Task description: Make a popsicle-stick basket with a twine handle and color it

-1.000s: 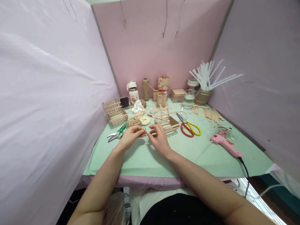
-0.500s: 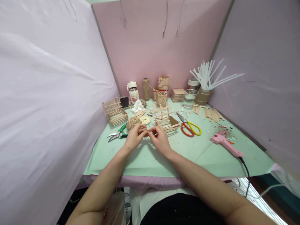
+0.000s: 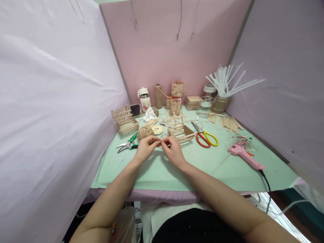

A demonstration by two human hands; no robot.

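Observation:
My left hand [image 3: 146, 148] and my right hand [image 3: 173, 151] meet fingertip to fingertip above the green table cover [image 3: 177, 168]. Both pinch a thin piece of jute twine [image 3: 162, 143] between thumb and fingers. Just behind my left hand lies a ball of the same twine [image 3: 144, 132]. A small open box of wooden craft sticks [image 3: 181, 132] stands right behind my right hand.
Green-handled pliers [image 3: 126, 145] lie left of my hands; red and yellow scissors [image 3: 206, 137] and a pink glue gun [image 3: 246, 157] lie to the right. A stick rack [image 3: 124, 120], jars, a twine spool [image 3: 158, 96], loose sticks [image 3: 227, 123] and a cup of white rods [image 3: 222, 91] line the back. Cloth walls enclose the table.
My two hands have drawn together, from slightly apart to fingertips touching, and edged a little farther from me. Nothing else on the table has moved.

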